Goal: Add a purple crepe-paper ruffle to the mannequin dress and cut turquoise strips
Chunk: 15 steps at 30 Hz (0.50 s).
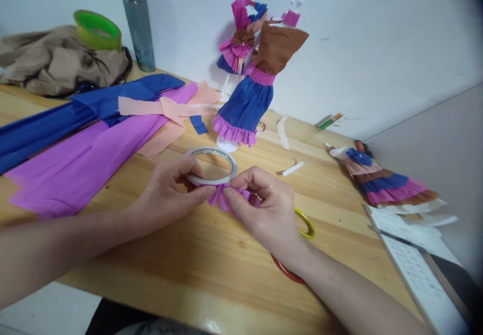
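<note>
At the centre of the frame you are pinching a small gathered piece of purple crepe paper [226,198] between both hands: your left hand [169,191] and right hand [264,206] are pressing their fingers together on its pleats, just in front of the tape roll [212,165] on the bench [211,269]. The piece is looking gathered but not yet attached; one dressed figure [249,93] is standing finished behind it.

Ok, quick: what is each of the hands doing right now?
Left hand: closed, pinching the purple pleated paper, touching the tape roll.
Right hand: closed, pinching the same paper.
</note>
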Each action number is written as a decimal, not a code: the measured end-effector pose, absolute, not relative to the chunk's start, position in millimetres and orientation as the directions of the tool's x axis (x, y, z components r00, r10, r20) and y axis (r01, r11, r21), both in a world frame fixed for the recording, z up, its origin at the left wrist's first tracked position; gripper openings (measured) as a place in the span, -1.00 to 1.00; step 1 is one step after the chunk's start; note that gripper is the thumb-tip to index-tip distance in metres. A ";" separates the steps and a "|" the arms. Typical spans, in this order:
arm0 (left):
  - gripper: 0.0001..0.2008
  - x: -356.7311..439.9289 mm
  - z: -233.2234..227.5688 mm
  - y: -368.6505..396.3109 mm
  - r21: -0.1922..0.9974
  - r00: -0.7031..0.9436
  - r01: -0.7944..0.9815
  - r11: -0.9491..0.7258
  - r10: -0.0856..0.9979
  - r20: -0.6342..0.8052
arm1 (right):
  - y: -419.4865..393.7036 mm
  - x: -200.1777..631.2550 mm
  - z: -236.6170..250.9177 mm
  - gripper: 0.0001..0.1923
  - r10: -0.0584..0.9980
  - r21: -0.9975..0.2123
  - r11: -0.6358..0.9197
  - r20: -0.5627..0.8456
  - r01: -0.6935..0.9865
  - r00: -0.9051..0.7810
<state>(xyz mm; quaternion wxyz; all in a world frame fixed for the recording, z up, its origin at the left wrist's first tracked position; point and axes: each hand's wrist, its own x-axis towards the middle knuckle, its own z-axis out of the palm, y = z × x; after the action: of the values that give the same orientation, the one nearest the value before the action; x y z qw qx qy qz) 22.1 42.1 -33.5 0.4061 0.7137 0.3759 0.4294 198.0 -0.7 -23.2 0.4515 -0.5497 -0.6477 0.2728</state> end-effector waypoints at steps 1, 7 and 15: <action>-0.87 22.2 -33.9 42.0 0.904 0.348 0.185 -0.385 0.886 0.306 | -0.3 198.3 -22.8 -0.87 0.958 -0.852 0.249 0.285 0.460 0.011; -0.85 21.0 -30.3 41.9 0.916 0.374 0.186 -0.355 0.888 0.268 | 5.7 201.3 -26.2 -0.81 0.980 -0.916 0.173 0.198 0.361 0.032; -0.78 21.6 -23.0 47.4 0.981 0.436 0.070 -0.180 0.890 0.132 | 14.1 210.7 -23.3 -0.63 0.998 -0.974 0.053 0.044 0.220 -0.047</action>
<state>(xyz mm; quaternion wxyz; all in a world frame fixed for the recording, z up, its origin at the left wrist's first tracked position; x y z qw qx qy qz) 21.6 47.4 -23.0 0.5279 0.6627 0.3623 0.3884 210.7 14.1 -23.3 0.4427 -0.5298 -0.5748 0.4392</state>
